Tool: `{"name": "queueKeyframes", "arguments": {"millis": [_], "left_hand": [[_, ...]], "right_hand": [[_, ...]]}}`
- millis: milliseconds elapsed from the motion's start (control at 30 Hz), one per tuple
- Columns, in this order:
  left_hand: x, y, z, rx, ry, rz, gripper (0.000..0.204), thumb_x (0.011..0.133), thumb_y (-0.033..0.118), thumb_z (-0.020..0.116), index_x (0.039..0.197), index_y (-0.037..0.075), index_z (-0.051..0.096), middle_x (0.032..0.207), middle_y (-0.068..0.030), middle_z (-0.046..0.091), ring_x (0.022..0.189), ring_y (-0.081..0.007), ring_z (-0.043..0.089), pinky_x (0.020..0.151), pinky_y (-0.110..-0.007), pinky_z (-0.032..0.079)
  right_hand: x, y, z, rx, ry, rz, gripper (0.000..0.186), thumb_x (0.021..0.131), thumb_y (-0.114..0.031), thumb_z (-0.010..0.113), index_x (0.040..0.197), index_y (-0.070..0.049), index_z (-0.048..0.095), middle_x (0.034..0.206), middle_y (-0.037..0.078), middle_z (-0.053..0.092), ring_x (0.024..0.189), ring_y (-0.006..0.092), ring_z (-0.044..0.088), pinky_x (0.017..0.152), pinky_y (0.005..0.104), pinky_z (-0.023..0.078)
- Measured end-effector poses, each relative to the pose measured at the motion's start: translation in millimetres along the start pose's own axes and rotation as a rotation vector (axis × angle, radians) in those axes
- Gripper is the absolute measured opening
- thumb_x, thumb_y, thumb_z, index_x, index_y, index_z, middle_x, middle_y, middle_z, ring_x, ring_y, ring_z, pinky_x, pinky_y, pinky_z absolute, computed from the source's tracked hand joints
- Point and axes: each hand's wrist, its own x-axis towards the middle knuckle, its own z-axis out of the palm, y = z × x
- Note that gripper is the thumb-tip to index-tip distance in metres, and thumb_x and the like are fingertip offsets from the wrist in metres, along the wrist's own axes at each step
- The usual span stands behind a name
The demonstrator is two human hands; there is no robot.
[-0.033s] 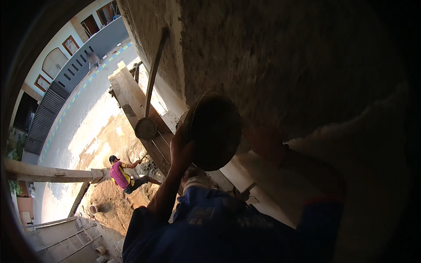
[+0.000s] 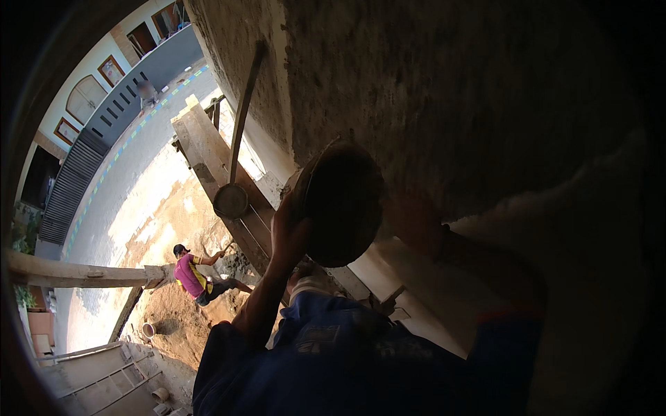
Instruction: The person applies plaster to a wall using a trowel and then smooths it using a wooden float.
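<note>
A dark round bucket [image 2: 343, 204] is tilted in front of the wall, its mouth turned up toward me and its inside too dark to read. My left hand [image 2: 288, 232] grips its left side. To the right of the bucket, my right hand [image 2: 415, 220] is close to the rough, shadowed wall [image 2: 430, 104]. Shade hides its fingers, so whether it holds anything cannot be made out. The wall's surface is uneven, with a paler smooth band [image 2: 555, 215] on the lower right.
Wooden scaffold planks [image 2: 201, 142] run below the bucket, bearing a round container [image 2: 231, 201]. A long bar [image 2: 244, 111] leans on the wall. Far below, a person [image 2: 198, 277] in a maroon shirt works on the sandy ground [image 2: 170, 308]. A thick pole [image 2: 83, 270] crosses at left.
My right hand has shifted slightly left and up along the wall. The bucket and my left hand have moved only a little.
</note>
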Motion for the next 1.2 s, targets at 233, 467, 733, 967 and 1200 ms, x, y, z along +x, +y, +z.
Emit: {"name": "queueKeyframes", "arguments": {"millis": [233,467,733,967,1200], "left_hand": [[20.4,30.2,1.7,0.103,-0.064,0.154,0.055,0.064,0.006,0.053,0.119,0.003,0.054,0.110,-0.0171,0.059,0.106,-0.0377,0.057,0.088,-0.041,0.046],[38.6,40.1,-8.1,0.155,-0.158,0.162,0.057,0.064,0.006,0.054,0.121,0.005,0.054,0.109,-0.0166,0.059,0.104,-0.0388,0.057,0.087,-0.041,0.047],[46.2,18.4,-47.9,-0.241,0.034,-0.113,0.051,0.070,0.005,0.060,0.119,-0.005,0.053,0.107,-0.0133,0.065,0.094,-0.0186,0.063,0.083,-0.032,0.050],[56.8,39.1,-72.1,-0.465,0.134,-0.055,0.054,0.066,-0.001,0.058,0.120,-0.004,0.053,0.101,-0.0102,0.064,0.088,-0.0188,0.063,0.077,-0.029,0.051],[61.3,43.7,-105.9,-0.468,0.256,-0.076,0.057,0.065,-0.001,0.056,0.122,-0.003,0.051,0.102,-0.0105,0.062,0.087,-0.0203,0.062,0.078,-0.029,0.051]], "right_hand": [[38.2,12.8,-4.4,0.097,0.026,-0.099,0.012,0.082,-0.019,0.059,0.086,-0.009,0.063,0.078,0.009,0.063,0.073,0.0253,0.064,0.063,0.0413,0.051],[45.0,13.0,88.5,0.328,0.076,-0.381,0.023,0.090,-0.022,0.055,0.106,-0.006,0.060,0.089,0.011,0.064,0.081,0.0253,0.063,0.069,0.0361,0.052],[65.1,-10.5,38.3,0.485,0.195,-0.266,0.025,0.085,-0.022,0.059,0.105,-0.006,0.062,0.101,0.014,0.063,0.085,0.0307,0.064,0.075,0.0410,0.052],[49.0,18.9,-151.9,0.898,-0.090,0.030,0.048,0.077,-0.023,0.070,0.116,-0.001,0.052,0.095,0.018,0.063,0.086,0.0251,0.065,0.075,0.0370,0.051],[62.9,35.8,-227.4,0.871,-0.134,-0.080,0.039,0.080,-0.021,0.070,0.110,0.000,0.058,0.091,0.015,0.066,0.086,0.0173,0.065,0.072,0.0308,0.051]]}}
